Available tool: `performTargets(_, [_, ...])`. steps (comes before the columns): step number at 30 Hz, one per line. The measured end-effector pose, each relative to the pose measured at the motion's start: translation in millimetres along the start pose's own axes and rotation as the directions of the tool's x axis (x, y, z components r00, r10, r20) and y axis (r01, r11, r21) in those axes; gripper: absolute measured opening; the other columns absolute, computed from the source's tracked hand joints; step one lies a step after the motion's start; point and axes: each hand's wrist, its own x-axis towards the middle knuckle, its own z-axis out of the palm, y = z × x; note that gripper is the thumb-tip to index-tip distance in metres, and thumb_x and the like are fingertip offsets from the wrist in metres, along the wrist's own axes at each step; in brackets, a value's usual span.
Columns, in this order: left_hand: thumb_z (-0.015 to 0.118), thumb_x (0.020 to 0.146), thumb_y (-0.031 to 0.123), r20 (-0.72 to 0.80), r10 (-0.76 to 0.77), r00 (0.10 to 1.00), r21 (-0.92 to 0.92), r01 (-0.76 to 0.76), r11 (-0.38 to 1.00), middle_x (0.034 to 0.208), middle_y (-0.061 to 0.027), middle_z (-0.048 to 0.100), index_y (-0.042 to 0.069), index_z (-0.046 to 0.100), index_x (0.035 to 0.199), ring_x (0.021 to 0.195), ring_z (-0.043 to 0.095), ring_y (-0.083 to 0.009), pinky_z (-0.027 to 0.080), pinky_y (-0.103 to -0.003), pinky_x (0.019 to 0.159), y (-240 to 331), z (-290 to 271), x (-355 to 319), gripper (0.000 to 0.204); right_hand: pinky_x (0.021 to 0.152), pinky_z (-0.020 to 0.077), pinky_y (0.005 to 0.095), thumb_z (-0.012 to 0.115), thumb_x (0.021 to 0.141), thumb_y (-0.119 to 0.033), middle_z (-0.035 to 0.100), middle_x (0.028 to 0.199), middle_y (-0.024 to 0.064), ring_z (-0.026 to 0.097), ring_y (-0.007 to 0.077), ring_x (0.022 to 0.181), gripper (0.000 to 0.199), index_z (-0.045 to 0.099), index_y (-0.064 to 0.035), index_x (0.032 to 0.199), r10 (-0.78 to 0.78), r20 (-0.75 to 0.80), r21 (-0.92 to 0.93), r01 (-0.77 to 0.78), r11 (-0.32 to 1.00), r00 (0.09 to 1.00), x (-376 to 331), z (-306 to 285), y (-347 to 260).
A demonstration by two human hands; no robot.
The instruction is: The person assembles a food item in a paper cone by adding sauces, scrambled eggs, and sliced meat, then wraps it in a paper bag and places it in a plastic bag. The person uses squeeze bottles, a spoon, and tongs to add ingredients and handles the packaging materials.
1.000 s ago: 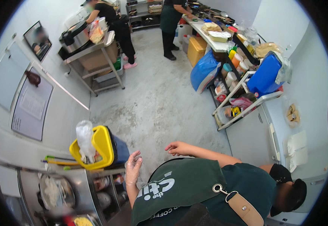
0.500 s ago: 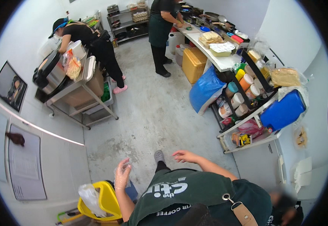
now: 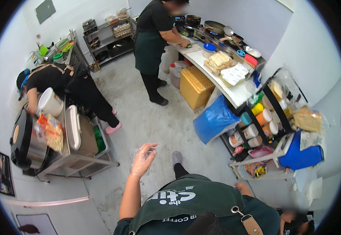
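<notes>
Head view: gloved left hand (image 3: 143, 159) hangs empty, metal cart (image 3: 76, 158) just beside

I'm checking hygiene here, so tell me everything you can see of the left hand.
The left hand wears a thin, clear, crinkled disposable glove. It is raised on a bare forearm in front of the dark green apron, fingers loosely curled and spread, palm turned inward. It holds nothing and touches nothing, hanging in the air above the grey floor.
</notes>
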Motion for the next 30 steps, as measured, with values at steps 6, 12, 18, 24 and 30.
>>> performTargets(6, [0.066, 0.096, 0.015, -0.148, -0.032, 0.989, -0.013, 0.031, 0.999, 0.121, -0.0104, 0.064, 0.004, 0.064, 0.126, 0.105, 0.064, -0.0211, 0.051, -0.034, 0.094, -26, -38, 134, 0.033, 0.057, 0.0549, 0.0422, 0.062, 0.092, -0.026, 0.068, 0.080, 0.0094, 0.068, 0.0243, 0.071, 0.020, 0.068, -0.0073, 0.087, -0.106, 0.053, 0.107, 0.100, 0.989, 0.993, 58, 111, -284])
performTargets(12, [0.065, 0.097, 0.014, -0.480, -0.161, 0.862, -0.125, 0.114, 0.986, 0.124, -0.0077, 0.064, 0.002, 0.064, 0.126, 0.109, 0.060, -0.0171, 0.046, -0.033, 0.099, -78, -152, 195, 0.032, 0.052, 0.0479, 0.0362, 0.062, 0.095, -0.026, 0.066, 0.067, 0.0049, 0.061, 0.0182, 0.056, 0.053, 0.052, -0.0050, 0.143, -0.943, 0.299, 0.004, 0.988, 0.152, 0.144, -202, 238, -818])
performTargets(18, [0.069, 0.094, 0.022, -0.585, -0.380, 0.716, -0.334, 0.214, 0.918, 0.124, -0.0063, 0.063, 0.006, 0.062, 0.129, 0.103, 0.061, -0.0168, 0.048, -0.031, 0.086, -136, -251, 252, 0.039, 0.049, 0.0443, 0.0289, 0.066, 0.091, -0.012, 0.058, 0.062, 0.0034, 0.053, 0.0125, 0.051, 0.079, 0.028, -0.0104, 0.160, -0.978, 0.167, 0.267, 0.960, -0.077, -0.125, -441, 287, -1059])
performTargets(24, [0.069, 0.095, 0.016, -0.533, -0.409, 0.741, -0.359, 0.239, 0.902, 0.122, -0.0051, 0.064, 0.006, 0.062, 0.131, 0.098, 0.060, -0.0132, 0.047, -0.028, 0.082, -180, -380, 402, 0.038, 0.062, 0.0525, 0.0266, 0.066, 0.097, -0.032, 0.065, 0.100, 0.0014, 0.061, 0.0090, 0.070, 0.059, 0.046, -0.0126, 0.150, -0.582, 0.792, 0.329, 0.932, 0.151, -0.185, -361, 416, -1079])
performTargets(30, [0.066, 0.096, 0.014, -0.261, -0.274, 0.926, -0.278, 0.200, 0.940, 0.118, -0.0074, 0.064, 0.005, 0.062, 0.128, 0.101, 0.059, -0.0130, 0.047, -0.028, 0.088, -171, -451, 614, 0.033, 0.077, 0.0535, 0.0281, 0.065, 0.099, -0.025, 0.066, 0.106, 0.0027, 0.063, 0.0109, 0.087, 0.051, 0.052, -0.0094, 0.146, -0.468, 0.769, -0.102, 0.806, 0.584, 0.436, -253, 517, -1034])
